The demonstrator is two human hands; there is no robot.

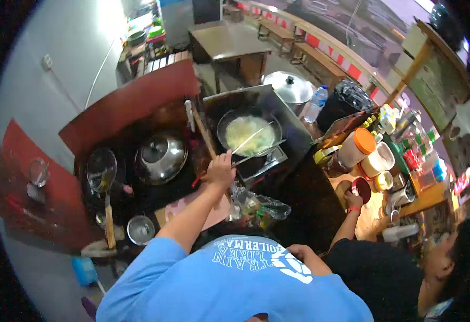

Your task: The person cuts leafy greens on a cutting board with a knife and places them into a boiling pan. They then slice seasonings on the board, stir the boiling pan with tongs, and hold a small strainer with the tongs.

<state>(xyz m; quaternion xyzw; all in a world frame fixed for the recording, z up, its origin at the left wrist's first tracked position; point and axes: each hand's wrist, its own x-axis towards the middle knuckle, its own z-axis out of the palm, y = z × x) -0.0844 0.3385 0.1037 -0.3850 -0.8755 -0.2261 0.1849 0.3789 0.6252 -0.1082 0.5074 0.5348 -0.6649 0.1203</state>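
My left hand (220, 170) is closed around a pair of long thin sticks (251, 140) that look like tongs or chopsticks. They spread apart toward their far ends. One reaches over pale yellowish food (248, 134) in a dark wok (220, 129), while the other crosses the wok's near rim. The wok stands on a stove (267, 163). My right hand (301, 253) is low against the front of my blue shirt; its fingers are mostly hidden. Below the left hand lie a pink board (213, 213) and a clear plastic bag (271, 208) with colourful items inside.
A lidded pan (162, 163), a strainer (102, 170) and a metal bowl (140, 230) stand left. A co-worker's hand (354, 199) is by a red bowl (360, 190) on the right counter, among jars (356, 150). Behind are a large lidded pot (288, 88) and a water bottle (315, 104).
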